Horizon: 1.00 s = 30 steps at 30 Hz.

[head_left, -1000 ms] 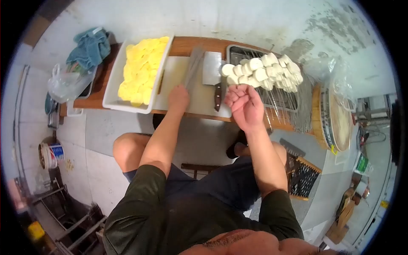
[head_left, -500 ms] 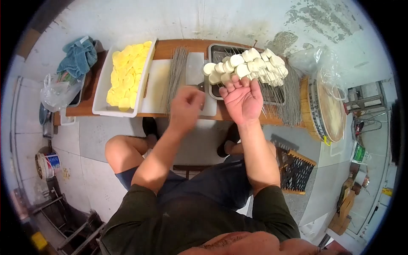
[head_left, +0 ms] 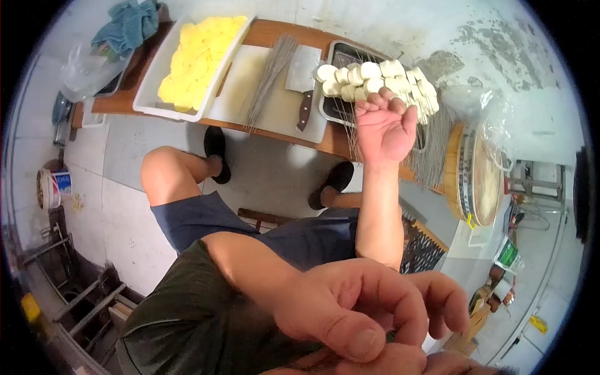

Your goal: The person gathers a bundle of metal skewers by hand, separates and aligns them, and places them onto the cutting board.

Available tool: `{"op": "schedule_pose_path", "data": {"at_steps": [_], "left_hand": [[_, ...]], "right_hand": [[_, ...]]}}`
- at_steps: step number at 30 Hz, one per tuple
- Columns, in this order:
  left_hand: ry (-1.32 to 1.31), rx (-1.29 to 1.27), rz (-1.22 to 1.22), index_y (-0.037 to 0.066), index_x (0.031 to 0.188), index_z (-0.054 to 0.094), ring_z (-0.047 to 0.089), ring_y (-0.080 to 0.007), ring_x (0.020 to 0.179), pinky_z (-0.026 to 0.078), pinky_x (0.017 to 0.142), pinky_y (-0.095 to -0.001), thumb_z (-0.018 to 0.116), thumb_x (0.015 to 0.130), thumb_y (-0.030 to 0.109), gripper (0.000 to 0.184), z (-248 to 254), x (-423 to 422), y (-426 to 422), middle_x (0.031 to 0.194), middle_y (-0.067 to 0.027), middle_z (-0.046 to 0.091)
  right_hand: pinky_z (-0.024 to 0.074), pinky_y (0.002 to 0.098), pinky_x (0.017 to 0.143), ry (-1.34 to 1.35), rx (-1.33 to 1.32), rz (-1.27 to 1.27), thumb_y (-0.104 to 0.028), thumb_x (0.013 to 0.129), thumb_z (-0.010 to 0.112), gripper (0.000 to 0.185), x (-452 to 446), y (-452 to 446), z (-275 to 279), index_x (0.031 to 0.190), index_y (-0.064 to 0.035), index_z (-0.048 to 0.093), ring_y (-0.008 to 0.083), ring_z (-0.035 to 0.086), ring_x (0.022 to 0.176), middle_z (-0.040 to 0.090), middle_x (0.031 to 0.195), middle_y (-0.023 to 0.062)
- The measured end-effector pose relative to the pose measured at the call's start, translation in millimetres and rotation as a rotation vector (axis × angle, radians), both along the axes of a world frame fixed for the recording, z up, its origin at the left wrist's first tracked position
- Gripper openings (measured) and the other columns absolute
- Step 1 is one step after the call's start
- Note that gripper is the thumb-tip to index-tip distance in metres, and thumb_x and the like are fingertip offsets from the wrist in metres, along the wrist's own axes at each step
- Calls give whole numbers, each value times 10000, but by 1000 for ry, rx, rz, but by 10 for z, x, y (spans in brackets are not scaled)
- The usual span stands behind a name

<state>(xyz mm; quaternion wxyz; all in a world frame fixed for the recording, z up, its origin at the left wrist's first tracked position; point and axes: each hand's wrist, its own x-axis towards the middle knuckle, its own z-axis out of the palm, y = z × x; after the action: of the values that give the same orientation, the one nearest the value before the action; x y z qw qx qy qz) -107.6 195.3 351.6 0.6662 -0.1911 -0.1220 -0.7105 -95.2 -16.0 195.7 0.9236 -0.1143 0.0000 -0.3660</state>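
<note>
My left hand (head_left: 356, 306) is raised close to the camera, in front of my chin. Its fingers are loosely curled and apart, with nothing visible in them. My right hand (head_left: 387, 128) is palm up at the front of a metal tray (head_left: 328, 112), its fingers partly bent and holding nothing. Just beyond its fingertips lie skewered thick white discs (head_left: 374, 86), piled on the tray. To their left, a cleaver (head_left: 304, 111) with a wooden handle rests on a white cutting board (head_left: 240, 78), beside a bundle of thin skewers (head_left: 272, 78).
A white tub (head_left: 142, 100) of yellow slices (head_left: 197, 62) stands on the left of the wooden table (head_left: 294, 28). More skewers (head_left: 434, 156) lie at the right, near a round wooden container (head_left: 484, 175). A blue cloth (head_left: 128, 28) and plastic bag (head_left: 87, 72) are far left.
My left hand has moved from above the cutting board up towards my face, uncovering the cleaver. My right hand stays palm up by the white discs. The view has tilted.
</note>
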Motion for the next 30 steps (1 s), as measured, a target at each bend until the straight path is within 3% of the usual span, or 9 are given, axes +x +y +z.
{"op": "schedule_pose_path", "data": {"at_steps": [16,30], "left_hand": [[48,-97,-74,67,787,596,431,-239,1003,332,906,-353,739,740,383,350,73,-192,-187,1197,-179,389],[51,-98,-138,76,754,557,428,-216,969,337,889,-332,769,699,375,371,104,-230,-196,1155,-150,397]], "right_hand": [[376,395,805,1,-6,-47,-465,964,352,485,-67,-58,57,743,-78,543,237,475,861,507,945,100],[384,364,784,-20,-10,-45,-355,958,435,375,-55,-73,94,697,-99,515,212,474,827,518,901,77]]}}
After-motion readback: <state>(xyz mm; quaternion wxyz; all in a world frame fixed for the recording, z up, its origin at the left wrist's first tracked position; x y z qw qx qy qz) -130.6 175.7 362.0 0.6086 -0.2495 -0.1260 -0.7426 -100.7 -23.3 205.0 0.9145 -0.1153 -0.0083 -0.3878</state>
